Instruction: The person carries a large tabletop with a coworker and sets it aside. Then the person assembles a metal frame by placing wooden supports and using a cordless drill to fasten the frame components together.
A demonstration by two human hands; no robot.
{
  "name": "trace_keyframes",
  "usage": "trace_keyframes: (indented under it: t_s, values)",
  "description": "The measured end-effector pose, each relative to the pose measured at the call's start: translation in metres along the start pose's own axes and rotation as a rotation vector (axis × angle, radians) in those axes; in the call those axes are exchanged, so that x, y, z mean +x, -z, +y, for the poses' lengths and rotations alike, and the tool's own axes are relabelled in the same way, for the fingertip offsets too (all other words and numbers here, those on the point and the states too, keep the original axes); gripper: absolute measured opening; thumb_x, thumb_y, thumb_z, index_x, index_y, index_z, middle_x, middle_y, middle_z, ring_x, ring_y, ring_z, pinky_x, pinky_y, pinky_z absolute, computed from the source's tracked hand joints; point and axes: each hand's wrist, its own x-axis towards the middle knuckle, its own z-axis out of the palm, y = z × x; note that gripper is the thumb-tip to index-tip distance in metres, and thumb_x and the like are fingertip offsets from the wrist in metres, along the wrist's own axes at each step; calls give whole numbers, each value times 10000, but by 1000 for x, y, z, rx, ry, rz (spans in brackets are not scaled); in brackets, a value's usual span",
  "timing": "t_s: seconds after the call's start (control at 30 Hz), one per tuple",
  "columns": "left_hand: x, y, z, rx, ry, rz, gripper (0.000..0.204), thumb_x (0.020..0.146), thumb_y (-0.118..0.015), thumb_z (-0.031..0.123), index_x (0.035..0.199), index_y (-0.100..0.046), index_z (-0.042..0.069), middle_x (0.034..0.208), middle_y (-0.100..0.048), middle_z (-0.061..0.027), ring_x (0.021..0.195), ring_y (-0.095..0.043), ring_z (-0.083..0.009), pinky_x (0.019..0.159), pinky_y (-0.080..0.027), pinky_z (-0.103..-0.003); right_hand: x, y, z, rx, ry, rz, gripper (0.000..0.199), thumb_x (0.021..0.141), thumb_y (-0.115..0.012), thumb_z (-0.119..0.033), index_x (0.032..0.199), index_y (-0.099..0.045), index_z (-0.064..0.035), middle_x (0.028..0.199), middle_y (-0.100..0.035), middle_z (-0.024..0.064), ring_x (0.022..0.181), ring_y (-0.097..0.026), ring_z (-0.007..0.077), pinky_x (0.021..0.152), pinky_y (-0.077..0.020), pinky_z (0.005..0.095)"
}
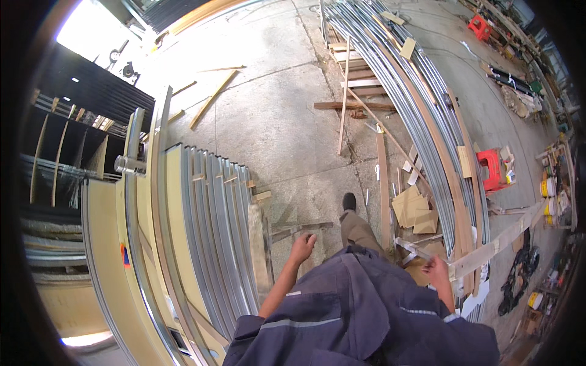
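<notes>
My left hand (302,248) hangs in front of my left side, its fingers curled in, with nothing visible in them. Beneath it, a thin wooden strip (311,226) lies on the concrete floor. On the other side, my right hand (434,270) is closed beside a pale plank (488,256) and a whitish strip (412,249). Whether it grips either one I cannot make out. One dark shoe (349,202) shows ahead of me. Left of me stands a row of grey-edged panels (213,226), with a rough timber piece (260,250) at its near side.
Long metal tubes (421,116) lie in a bundle along the right. Cardboard pieces (415,207) and wood strips (340,104) are scattered beside it. A red stool (488,169) stands past the bundle. Loose battens (213,99) lie on the floor ahead left, near dark stacked panels (91,85).
</notes>
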Motion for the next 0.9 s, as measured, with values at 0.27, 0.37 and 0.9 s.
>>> trace_keyframes:
  t_s: [0.27, 0.37, 0.9]
  values:
    - [88, 72, 52, -60, 275, 110, 432, 963, -596, 359, 1141, -700, -21, 1030, -730, -235, 987, -712, -350, 872, -538, -414, 211, -184, -128, -274, -173, -119, 371, 1006, -546, -366, 884, -639, -28, 736, -643, 75, 636, -661, 221, 598, -553, 378]
    - [125, 102, 112, 128, 114, 244, 445, 965, -596, 371, 1151, -696, -20, 1049, -720, -252, 1018, -696, -391, 894, -532, -432, 272, -280, -240, -517, 9, -132, 378, 998, -555, -356, 891, -649, -6, 756, -669, 83, 643, -693, 217, 608, -570, 371]
    - [512, 407, 362, -118, -171, 169, 342, 1010, -585, 291, 1065, -720, -18, 914, -757, -170, 852, -733, -227, 766, -548, -359, 473, -595, -394, -699, -183, -144, 289, 943, -569, -256, 928, -652, 21, 828, -691, 147, 653, -714, 260, 587, -582, 400]
